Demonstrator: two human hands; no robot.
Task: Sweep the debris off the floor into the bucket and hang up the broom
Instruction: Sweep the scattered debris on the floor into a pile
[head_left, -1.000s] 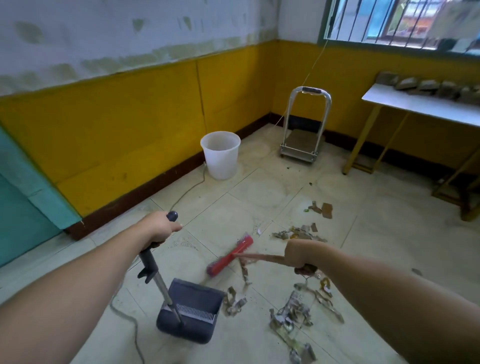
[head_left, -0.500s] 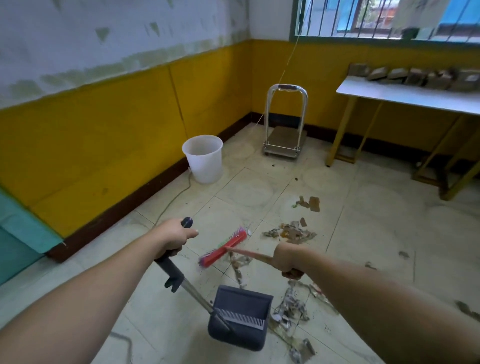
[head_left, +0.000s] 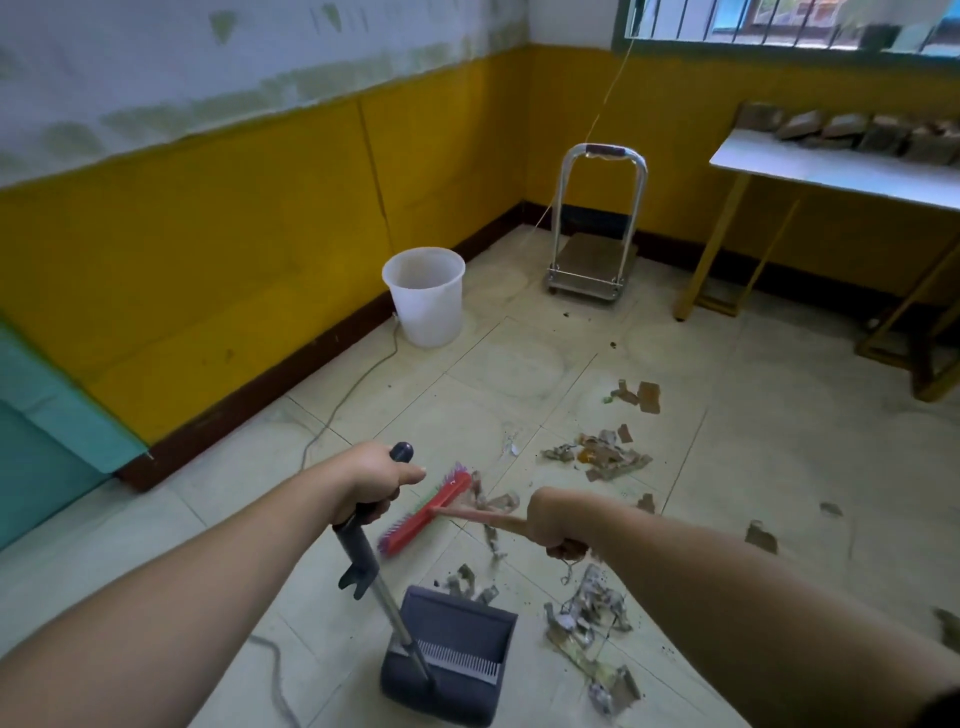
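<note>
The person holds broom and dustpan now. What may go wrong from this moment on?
1. Debris lies in several patches, some beyond the broom head; a short stroke may leave pieces behind.
2. The bucket stands apart by the wall, so light scraps may fall from the dustpan on the way.
3. A cable crosses the floor toward the bucket; a foot may catch it.

Forearms outstretched; left hand (head_left: 371, 480) grips dustpan handle (head_left: 358, 551), thumb forward; right hand (head_left: 550, 525) grips broom handle (head_left: 483, 517), fingers (head_left: 565, 548) seemingly curled under.

Red broom (head_left: 426, 512) — grey dustpan (head_left: 452, 649) — white bucket (head_left: 425, 296), yellow wall (head_left: 234, 249).
</note>
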